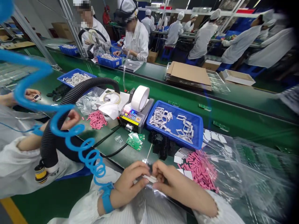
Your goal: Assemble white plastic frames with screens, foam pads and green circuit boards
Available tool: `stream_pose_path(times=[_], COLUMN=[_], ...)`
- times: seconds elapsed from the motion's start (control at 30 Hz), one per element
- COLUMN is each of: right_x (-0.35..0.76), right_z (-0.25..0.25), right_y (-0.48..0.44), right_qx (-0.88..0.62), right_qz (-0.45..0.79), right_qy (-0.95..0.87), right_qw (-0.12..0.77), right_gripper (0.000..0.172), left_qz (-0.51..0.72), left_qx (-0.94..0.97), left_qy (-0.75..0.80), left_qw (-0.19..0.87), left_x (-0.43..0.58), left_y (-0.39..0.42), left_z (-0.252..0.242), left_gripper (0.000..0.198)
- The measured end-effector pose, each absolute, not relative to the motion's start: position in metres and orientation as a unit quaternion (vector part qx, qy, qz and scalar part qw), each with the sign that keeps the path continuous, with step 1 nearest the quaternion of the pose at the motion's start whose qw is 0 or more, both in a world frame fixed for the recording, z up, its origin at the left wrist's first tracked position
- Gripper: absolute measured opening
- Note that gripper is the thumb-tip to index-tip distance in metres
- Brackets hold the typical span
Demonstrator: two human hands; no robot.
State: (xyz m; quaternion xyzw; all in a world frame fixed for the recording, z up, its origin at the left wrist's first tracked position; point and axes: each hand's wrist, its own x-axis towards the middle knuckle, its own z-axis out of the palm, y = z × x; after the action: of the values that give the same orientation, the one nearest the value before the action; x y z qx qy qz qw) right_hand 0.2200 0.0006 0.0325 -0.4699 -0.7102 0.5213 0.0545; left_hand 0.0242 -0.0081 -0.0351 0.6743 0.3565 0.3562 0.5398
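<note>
At the green assembly desk point(235, 116), seen from the seated worker's head. Left hand point(129, 183) and right hand point(181, 186) meet at centre, the grip of each pressed together, both pinching a narrow white strip point(149, 179) (a small dark piece sits just above it, too small to identify). A blue wrist strap point(107, 197) circles the left wrist.

Nearest, at 2 o'clock, a loose heap of pink foam pads point(201, 171) lies touching a clear plastic bag point(254, 168) at 3 o'clock. At 12 o'clock, a blue tray point(175, 124) holds white frames. At 11 o'clock, green circuit boards point(135, 140) lie flat just before a tape dispenser point(133, 119) carrying a white tape roll point(140, 98). Its yellow label and coloured buttons show, but the lettering is too small to read. No other writing is legible.

At 9 o'clock, a co-worker's hand point(32, 95) holds a small white item point(36, 97), behind a blue coiled air tube point(77, 140) and a black corrugated hose point(79, 93).
</note>
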Motion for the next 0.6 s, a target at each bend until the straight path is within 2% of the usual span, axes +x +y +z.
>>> stream_pose_path(times=[0.07, 0.13, 0.23, 0.3, 0.4, 0.47, 0.6], right_x=[0.213, 0.212, 0.214, 0.214, 0.212, 0.211, 0.216], right_z=[0.023, 0.012, -0.002, -0.01, -0.018, -0.021, -0.023], right_y=[-0.003, 0.003, 0.024, 0.04, 0.058, 0.064, 0.07], right_qx=[-0.459, -0.475, -0.553, -0.592, -0.6, -0.594, -0.584], right_qz=[0.524, 0.439, 0.207, 0.112, 0.061, 0.047, 0.054], right_qy=[-0.715, -0.761, -0.807, -0.798, -0.798, -0.803, -0.81], right_qw=[0.062, 0.049, 0.024, 0.015, -0.001, -0.008, -0.004], right_gripper=[0.013, 0.01, 0.011, 0.017, 0.023, 0.024, 0.011], left_qz=[0.328, 0.304, 0.241, 0.215, 0.219, 0.228, 0.314], left_qx=[0.698, 0.668, 0.517, 0.413, 0.374, 0.372, 0.279], left_qy=[0.35, 0.369, 0.356, 0.306, 0.28, 0.29, 0.308], left_qw=[0.532, 0.571, 0.74, 0.831, 0.857, 0.851, 0.854], left_x=[0.022, 0.019, 0.01, 0.002, -0.012, -0.022, -0.041], left_y=[-0.008, -0.01, -0.018, -0.024, -0.032, -0.036, -0.042], left_z=[-0.036, -0.04, -0.05, -0.057, -0.059, -0.058, -0.063], left_gripper=[0.018, 0.02, 0.028, 0.031, 0.025, 0.028, 0.042])
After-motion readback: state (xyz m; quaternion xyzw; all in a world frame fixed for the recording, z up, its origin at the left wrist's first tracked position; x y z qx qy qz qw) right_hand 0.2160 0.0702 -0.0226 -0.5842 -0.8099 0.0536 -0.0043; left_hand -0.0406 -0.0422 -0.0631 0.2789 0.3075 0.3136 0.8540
